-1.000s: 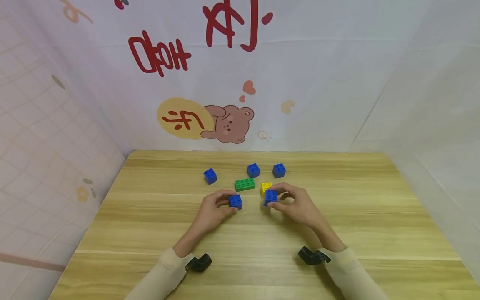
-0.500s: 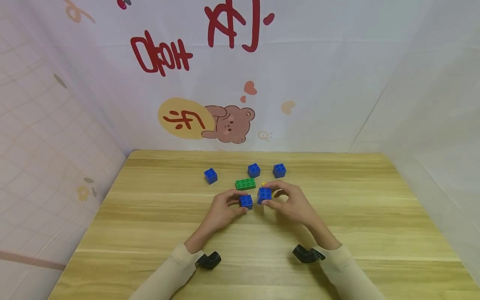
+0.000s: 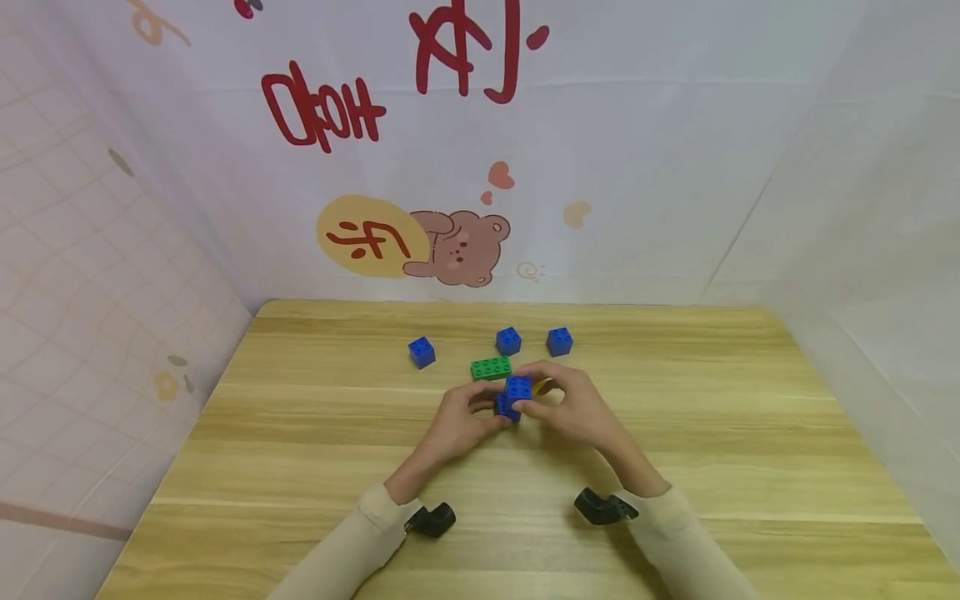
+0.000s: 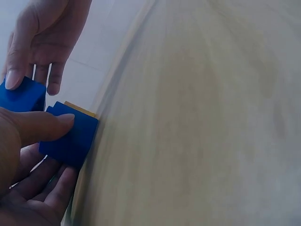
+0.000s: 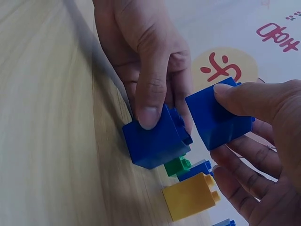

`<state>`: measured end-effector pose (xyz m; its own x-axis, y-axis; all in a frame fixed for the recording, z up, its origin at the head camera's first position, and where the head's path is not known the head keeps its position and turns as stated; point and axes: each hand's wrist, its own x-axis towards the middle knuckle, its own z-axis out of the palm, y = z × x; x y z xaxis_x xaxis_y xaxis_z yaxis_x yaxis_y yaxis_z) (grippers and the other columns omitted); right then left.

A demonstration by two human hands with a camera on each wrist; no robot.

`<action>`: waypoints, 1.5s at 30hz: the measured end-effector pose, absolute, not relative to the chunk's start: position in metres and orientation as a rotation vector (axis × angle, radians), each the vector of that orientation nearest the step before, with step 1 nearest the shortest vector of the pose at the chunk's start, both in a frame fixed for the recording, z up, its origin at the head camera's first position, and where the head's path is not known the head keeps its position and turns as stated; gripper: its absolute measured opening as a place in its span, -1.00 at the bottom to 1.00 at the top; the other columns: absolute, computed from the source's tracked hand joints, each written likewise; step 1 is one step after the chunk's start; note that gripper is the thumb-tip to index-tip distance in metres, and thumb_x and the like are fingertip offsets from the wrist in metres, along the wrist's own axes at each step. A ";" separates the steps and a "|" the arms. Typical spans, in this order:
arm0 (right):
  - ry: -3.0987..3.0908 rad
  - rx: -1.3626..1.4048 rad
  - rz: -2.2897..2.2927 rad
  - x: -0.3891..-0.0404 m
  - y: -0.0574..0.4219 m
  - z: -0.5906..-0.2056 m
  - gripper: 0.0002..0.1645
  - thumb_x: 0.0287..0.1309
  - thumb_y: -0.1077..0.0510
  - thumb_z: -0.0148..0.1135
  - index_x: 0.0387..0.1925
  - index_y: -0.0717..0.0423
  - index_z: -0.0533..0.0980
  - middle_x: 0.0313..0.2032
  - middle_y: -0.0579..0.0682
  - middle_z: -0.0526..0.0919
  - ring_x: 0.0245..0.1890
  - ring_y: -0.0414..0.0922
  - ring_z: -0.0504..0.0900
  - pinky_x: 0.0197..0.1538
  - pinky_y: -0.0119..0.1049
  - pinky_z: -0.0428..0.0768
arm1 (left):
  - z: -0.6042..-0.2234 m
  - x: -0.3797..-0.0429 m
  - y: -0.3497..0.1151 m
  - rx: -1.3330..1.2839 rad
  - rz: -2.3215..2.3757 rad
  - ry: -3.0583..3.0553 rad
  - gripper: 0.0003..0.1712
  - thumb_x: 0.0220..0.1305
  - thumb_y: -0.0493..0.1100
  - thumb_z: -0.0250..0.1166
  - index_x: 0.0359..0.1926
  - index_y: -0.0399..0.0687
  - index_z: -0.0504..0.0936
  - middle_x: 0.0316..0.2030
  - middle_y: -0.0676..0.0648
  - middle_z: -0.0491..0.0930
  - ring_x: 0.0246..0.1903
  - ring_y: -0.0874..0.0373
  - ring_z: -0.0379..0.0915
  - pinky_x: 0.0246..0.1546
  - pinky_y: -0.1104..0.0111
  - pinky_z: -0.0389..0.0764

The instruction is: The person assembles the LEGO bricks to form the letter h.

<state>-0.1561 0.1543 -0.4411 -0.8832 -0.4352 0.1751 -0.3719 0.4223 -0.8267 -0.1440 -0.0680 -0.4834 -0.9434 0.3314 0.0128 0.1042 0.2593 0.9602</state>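
- using the green brick (image 3: pixel 491 368) as the landmark, sides as the seated-side person sees them; it's lying flat on the table (image 3: pixel 487 533), studs up
- left hand (image 3: pixel 463 421) is on the near side of the green brick, fingers and thumb pinching a lower blue block (image 3: pixel 508 408), which sits a bit right of the green brick and closer to the person
- right hand (image 3: pixel 573 404) is nearer and further right, fingers pinching an upper blue block (image 3: pixel 518 388), held just above the studs of the other one; right-wrist view has a thin gap between the two, so not clicked together
- can't really tell if the lower one touches the table
- yellow block (image 5: pixel 190 195) is right of the green brick and a little nearer, mostly behind the right hand from up top
- far-left blue block (image 3: pixel 422 352): left of the green brick, slightly farther back
- back-middle blue block (image 3: pixel 508 341): just beyond the green brick, tad right
- back-right blue block (image 3: pixel 559 341): farther back and well to its right
- way beyond the green brick there's a cartoon bear (image 3: pixel 461 248) on the white backdrop (image 3: pixel 660 183), lol
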 end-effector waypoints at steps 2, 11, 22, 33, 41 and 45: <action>2.595 -0.737 -1.472 -0.156 0.153 -0.441 -0.59 0.18 0.11 0.51 0.08 -0.06 0.65 0.01 -0.12 0.75 -0.07 -0.12 0.66 0.07 0.07 0.70 | -0.483 -0.144 -0.068 0.416 1.760 2.319 -0.47 0.21 -0.32 0.49 0.21 -0.22 0.62 0.18 -0.23 0.64 0.11 -0.08 0.67 0.12 0.30 0.71; 2.614 -0.763 -1.437 -0.157 0.151 -0.444 -0.58 0.16 0.10 0.52 0.07 -0.07 0.65 -0.02 -0.15 0.75 -0.11 -0.16 0.66 0.05 0.02 0.71 | -0.482 -0.146 -0.072 0.432 1.784 2.255 -0.50 0.21 -0.30 0.50 0.19 -0.15 0.65 0.16 -0.18 0.66 0.15 -0.06 0.65 0.16 0.30 0.68; 2.603 -0.781 -1.442 -0.157 0.147 -0.445 -0.58 0.16 0.09 0.53 0.06 -0.08 0.66 -0.06 -0.16 0.76 -0.13 -0.17 0.68 0.03 -0.02 0.71 | -0.488 -0.146 -0.075 0.441 1.796 2.242 -0.51 0.20 -0.28 0.51 0.17 -0.10 0.65 0.12 -0.15 0.67 0.15 -0.06 0.63 0.26 0.17 0.63; 2.615 -0.803 -1.431 -0.155 0.146 -0.449 -0.58 0.16 0.08 0.53 0.06 -0.08 0.66 -0.10 -0.18 0.77 -0.13 -0.14 0.69 0.00 -0.01 0.71 | -0.487 -0.146 -0.074 0.461 1.793 2.245 -0.48 0.18 -0.33 0.51 0.18 -0.12 0.64 0.12 -0.16 0.66 0.16 -0.02 0.62 0.25 0.27 0.63; 2.673 -0.830 -1.383 -0.154 0.147 -0.450 -0.60 0.18 0.09 0.51 0.06 -0.07 0.66 -0.12 -0.20 0.77 -0.14 -0.18 0.70 -0.03 -0.17 0.73 | -0.490 -0.147 -0.072 0.459 1.804 2.242 -0.51 0.18 -0.30 0.52 0.15 -0.12 0.65 0.10 -0.16 0.67 0.14 -0.02 0.63 0.25 0.22 0.63; 2.672 -0.831 -1.388 -0.153 0.147 -0.451 -0.60 0.17 0.11 0.51 0.06 -0.05 0.66 -0.10 -0.18 0.77 -0.13 -0.16 0.70 -0.04 -0.18 0.74 | -0.492 -0.146 -0.072 0.458 1.826 2.230 -0.52 0.18 -0.31 0.52 0.14 -0.14 0.65 0.10 -0.17 0.67 0.14 -0.06 0.63 0.26 0.15 0.63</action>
